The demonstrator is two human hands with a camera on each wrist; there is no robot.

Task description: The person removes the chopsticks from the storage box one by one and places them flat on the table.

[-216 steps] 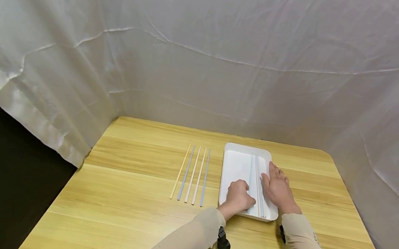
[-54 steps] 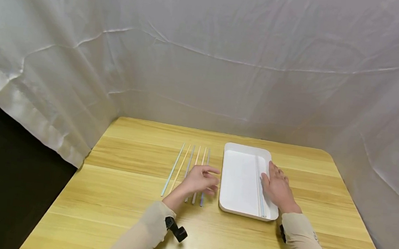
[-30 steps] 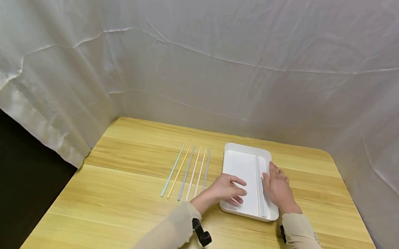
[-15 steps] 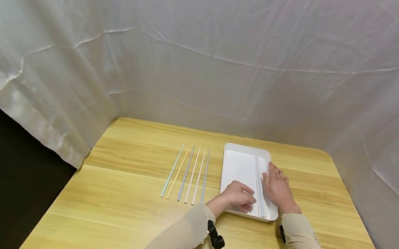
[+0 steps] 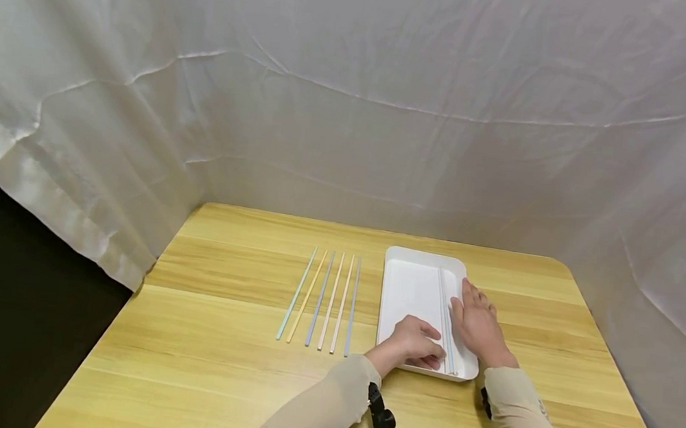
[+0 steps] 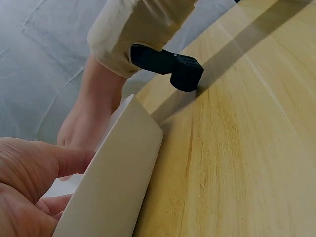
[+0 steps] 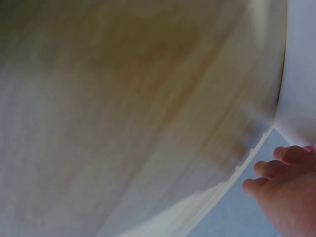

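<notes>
A white tray stands on the table's right half. Inside it, along the right side, lie pale blue chopsticks close together. My left hand reaches over the tray's near left part, its fingertips right at the chopsticks' near ends. In the left wrist view, the tray wall hides the tips of that left hand's thumb and fingers, so I cannot tell whether they pinch a chopstick. My right hand rests along the tray's right rim, fingers straight; part of this right hand shows in the right wrist view.
Left of the tray, several pastel chopsticks lie side by side on the wooden table: a turquoise chopstick at the left end, then a yellow chopstick, with blue and pinkish ones further right. A pale curtain hangs behind the table.
Compared with 7.2 s ago, a turquoise chopstick has joined the row's left end and the tray holds fewer. My left hand has come back rightward from the row into the tray. The right hand stays put.
</notes>
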